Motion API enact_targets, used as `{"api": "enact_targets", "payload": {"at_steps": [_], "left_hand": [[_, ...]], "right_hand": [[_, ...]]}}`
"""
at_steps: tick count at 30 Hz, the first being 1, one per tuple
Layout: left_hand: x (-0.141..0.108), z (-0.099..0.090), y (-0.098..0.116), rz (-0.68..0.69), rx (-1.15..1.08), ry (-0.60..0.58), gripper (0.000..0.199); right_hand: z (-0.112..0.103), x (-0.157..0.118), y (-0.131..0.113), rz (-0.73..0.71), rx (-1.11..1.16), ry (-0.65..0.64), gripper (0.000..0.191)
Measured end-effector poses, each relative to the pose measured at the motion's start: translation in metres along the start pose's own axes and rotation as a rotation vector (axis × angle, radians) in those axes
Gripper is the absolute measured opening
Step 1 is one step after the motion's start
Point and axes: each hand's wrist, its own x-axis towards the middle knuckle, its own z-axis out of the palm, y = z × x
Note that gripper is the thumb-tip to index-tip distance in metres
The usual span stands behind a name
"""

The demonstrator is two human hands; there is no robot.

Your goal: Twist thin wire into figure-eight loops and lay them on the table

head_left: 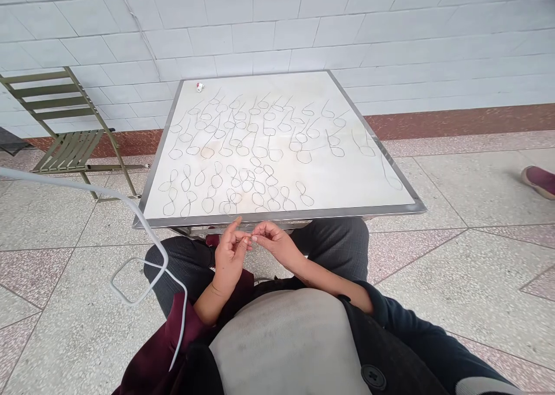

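Observation:
Just in front of the table's near edge, above my lap, my two hands meet at the fingertips. My left hand [229, 255] pinches with thumb and fingers, one finger raised toward the table. Thumb and forefinger of my right hand [276, 243] are pressed together right beside it. Between the fingertips is what looks like a thin wire; most of it is hidden or too fine to trace. On the white tabletop [373, 184] lie several thin wires: figure-eight loops [304, 194] near me, and single loops with straight tails [333, 143] farther back.
A small white and red object [200, 87] sits at the table's far left corner. At left stands a green folding chair [71, 117]. A pale cable [150, 227] curves through the left foreground. A tiled wall [277, 33] rises behind the table. Someone's shoe [540, 181] shows at right.

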Motion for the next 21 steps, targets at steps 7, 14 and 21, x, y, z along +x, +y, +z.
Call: {"api": "enact_targets", "payload": {"at_steps": [7,14,21], "left_hand": [[0.002,-0.001,-0.002,0.015,-0.004,0.052,0.052],[0.001,-0.005,-0.006,0.065,0.035,0.048,0.052],[0.001,-0.006,-0.01,0.06,0.051,0.04,0.051]], "right_hand": [[-0.002,0.001,-0.003,0.014,-0.056,-0.037,0.021],[-0.004,0.003,-0.003,0.06,-0.138,-0.094,0.019],[-0.007,0.006,-0.009,-0.053,-0.407,-0.082,0.016]]}}
